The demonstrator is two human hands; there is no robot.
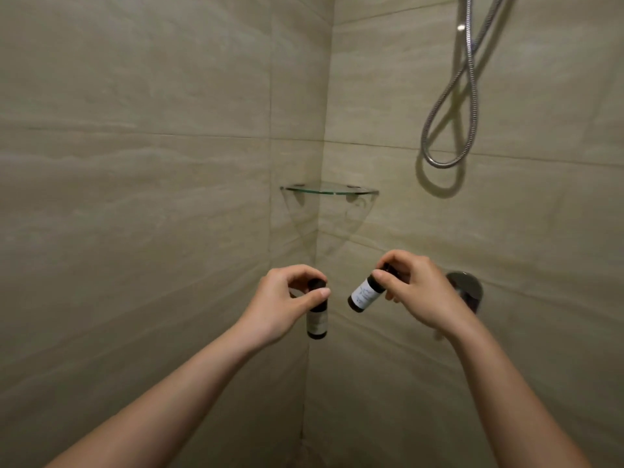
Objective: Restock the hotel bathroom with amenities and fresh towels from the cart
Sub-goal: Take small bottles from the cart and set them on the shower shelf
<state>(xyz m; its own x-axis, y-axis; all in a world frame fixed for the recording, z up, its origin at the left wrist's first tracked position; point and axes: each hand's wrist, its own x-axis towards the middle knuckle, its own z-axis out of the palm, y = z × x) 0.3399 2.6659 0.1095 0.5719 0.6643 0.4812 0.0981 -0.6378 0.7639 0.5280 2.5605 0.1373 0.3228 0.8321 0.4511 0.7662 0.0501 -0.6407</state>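
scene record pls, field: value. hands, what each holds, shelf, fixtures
place: tiled shower corner
left hand: pinches a dark bottle near its cap, bottle hanging upright
right hand: pinches a second dark bottle by its cap, tilted, white label towards the camera
glass corner shelf: fixed in the corner above both hands; neither bottle on it yet
shower hose: hangs in a loop on the right wall
chrome mixer knob: right wall, partly hidden behind the right hand
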